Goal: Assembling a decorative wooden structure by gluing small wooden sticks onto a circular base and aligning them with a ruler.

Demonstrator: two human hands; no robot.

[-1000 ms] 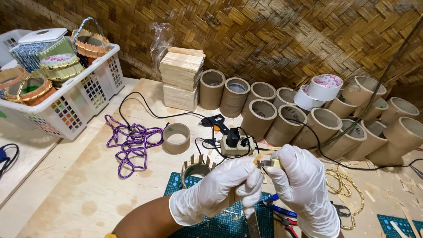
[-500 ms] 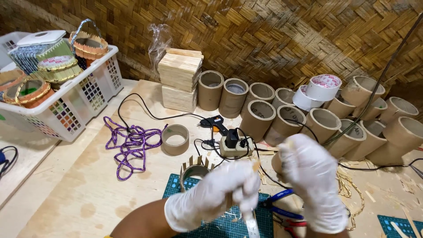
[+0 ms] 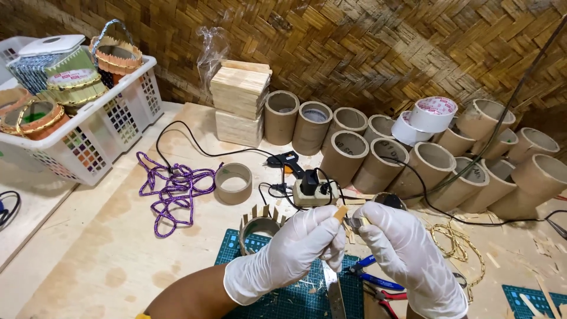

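Both gloved hands have been raised slightly since half a second ago, so that the small wooden stick is now seen. It is pinched at the fingertips of the left hand. The right hand is closed around a small metal tool (its kind cannot be told) held against the stick. Below lie a green cutting mat and a stick-lined cardboard ring; blue pliers rest beside.

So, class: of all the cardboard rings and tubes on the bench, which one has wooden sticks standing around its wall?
The short cardboard ring beside the left hand; the others are bare.
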